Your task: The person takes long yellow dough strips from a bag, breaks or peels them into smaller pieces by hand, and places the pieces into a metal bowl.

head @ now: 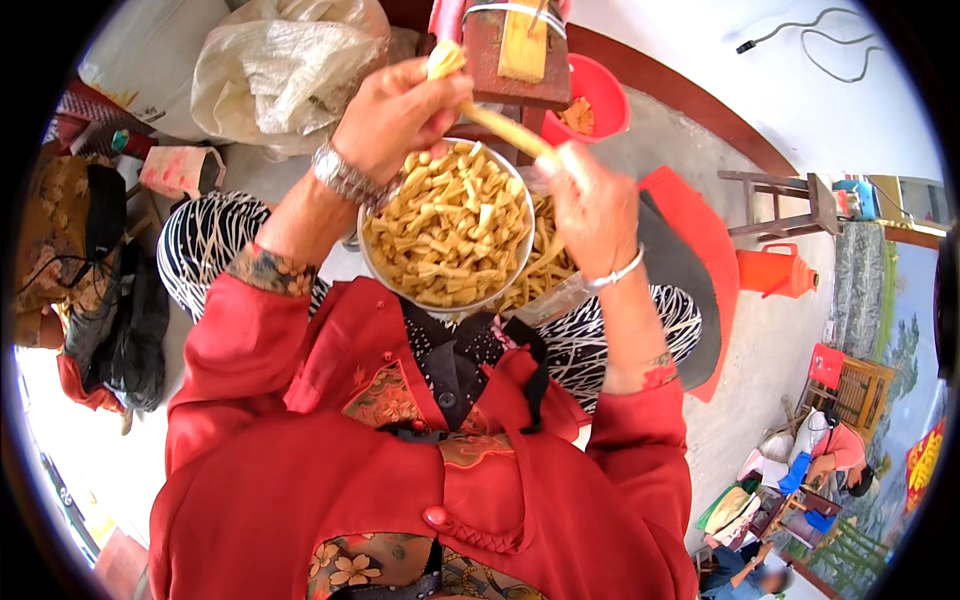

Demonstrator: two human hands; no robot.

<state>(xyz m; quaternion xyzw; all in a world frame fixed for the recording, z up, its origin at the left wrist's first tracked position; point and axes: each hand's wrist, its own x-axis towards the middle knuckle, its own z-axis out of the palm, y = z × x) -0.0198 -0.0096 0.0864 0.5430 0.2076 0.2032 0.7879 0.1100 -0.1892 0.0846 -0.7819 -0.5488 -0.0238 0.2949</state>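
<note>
Between my two hands stretches a pale yellow, twisted strip (510, 129), perhaps dried plant material. My left hand (405, 105) grips its thicker, knotted end between thumb and fingers. The strip's other end is pinched in my right hand (589, 202). Below them a round metal bowl (365, 262) rests at my lap, heaped with short knotted yellow pieces (454, 225). Beside it on the right, partly under my right forearm, a clear-walled container (559, 298) holds longer yellow strips (544, 259).
Ahead stands a dark red wooden bench (487, 82) with a wooden block (523, 45) strapped on. Behind it is a red bucket (615, 97). Plastic sacks (289, 75) lie at upper left, a red thermos (776, 271) and wooden stool (814, 206) at right. Other people (844, 450) sit lower right.
</note>
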